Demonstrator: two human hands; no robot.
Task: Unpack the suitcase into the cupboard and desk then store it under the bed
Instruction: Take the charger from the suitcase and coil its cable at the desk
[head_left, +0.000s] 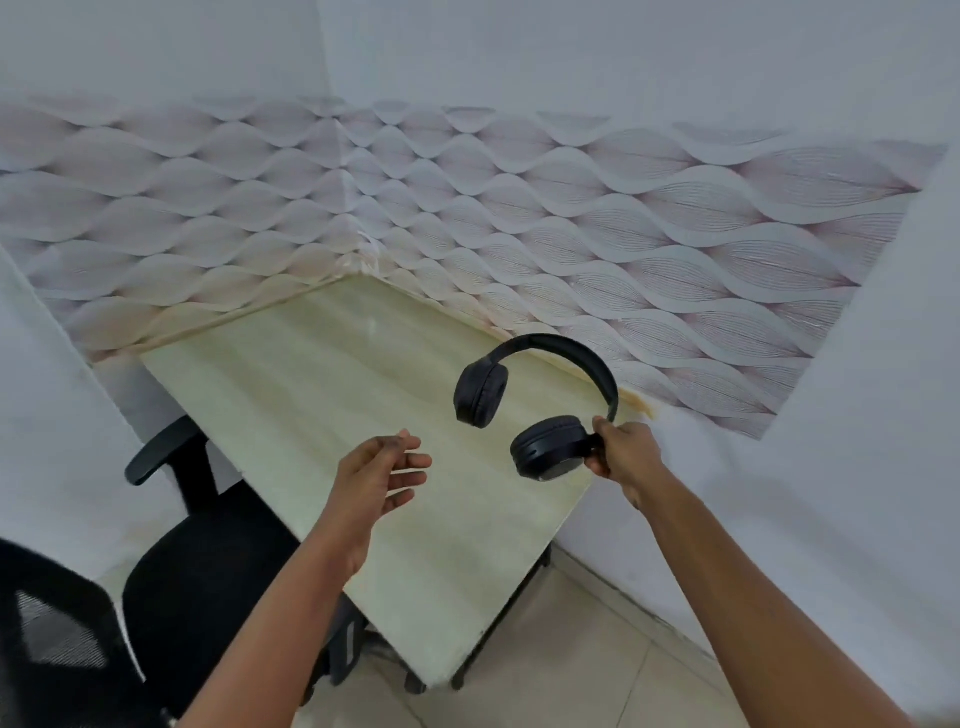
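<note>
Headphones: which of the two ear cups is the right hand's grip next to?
The nearer, lower ear cup; the right hand pinches the headphones beside it. The far cup hangs free.

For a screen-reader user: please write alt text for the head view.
A right hand grips black headphones by one earcup over a pale wooden desk; the left hand hovers open beside them. A black office chair stands at left.
</note>
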